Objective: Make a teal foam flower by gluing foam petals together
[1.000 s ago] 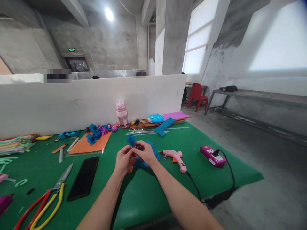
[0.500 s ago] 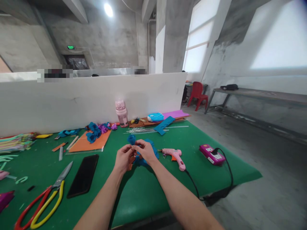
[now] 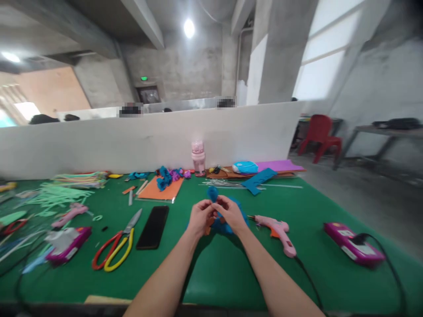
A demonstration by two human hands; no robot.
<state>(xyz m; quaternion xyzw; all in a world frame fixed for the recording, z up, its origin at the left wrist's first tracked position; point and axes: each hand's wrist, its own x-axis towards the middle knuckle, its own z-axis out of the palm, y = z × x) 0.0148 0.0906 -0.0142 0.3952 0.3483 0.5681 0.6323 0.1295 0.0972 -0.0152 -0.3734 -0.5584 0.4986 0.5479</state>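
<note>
Between my fingertips, above the middle of the table, is a small blue paper flower [image 3: 213, 193], held upright from below. My left hand [image 3: 201, 216] and my right hand [image 3: 229, 213] both pinch at its base, so the part they grip is hidden. Blue crepe pieces [image 3: 242, 213] lie beneath and behind my right hand. A scrap of orange [image 3: 208, 225] shows under my left fingers. To the right of my hands a pink glue gun [image 3: 276, 230] lies on its side with its nozzle toward them.
Scissors [image 3: 124, 244] and a black phone [image 3: 153, 227] lie at left. An orange sheet [image 3: 158, 190] bears blue and purple flowers. Metal wires [image 3: 221, 184], a blue strip [image 3: 259, 181] and a pink bottle [image 3: 198, 157] are farther back. A purple power box [image 3: 352, 244] sits at right, its cable trailing.
My view has turned left, so everything sits farther right and more of the table's left side shows. Both hands keep their pinch at the flower's base.
</note>
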